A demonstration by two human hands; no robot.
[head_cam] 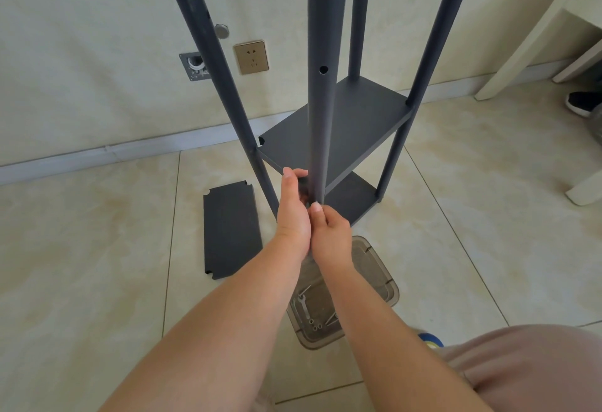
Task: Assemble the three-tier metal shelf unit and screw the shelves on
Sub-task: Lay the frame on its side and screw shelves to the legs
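A dark grey shelf unit stands on the tiled floor with several upright poles. Its middle shelf [351, 118] and a lower shelf [350, 196] sit on the poles. The nearest pole [322, 85] rises toward me, a screw hole in its side. My left hand [293, 209] holds a small dark object against this pole at the middle shelf's near corner. My right hand [329, 232] pinches at the pole's base just below it; what it holds is hidden. A loose shelf panel [231, 229] lies flat on the floor to the left.
A clear plastic tray [374, 265] with a wrench and small screws sits on the floor under my forearms. Behind the unit, the wall carries a socket [251, 56]. White furniture legs [527, 40] and a black shoe [581, 103] are at the right.
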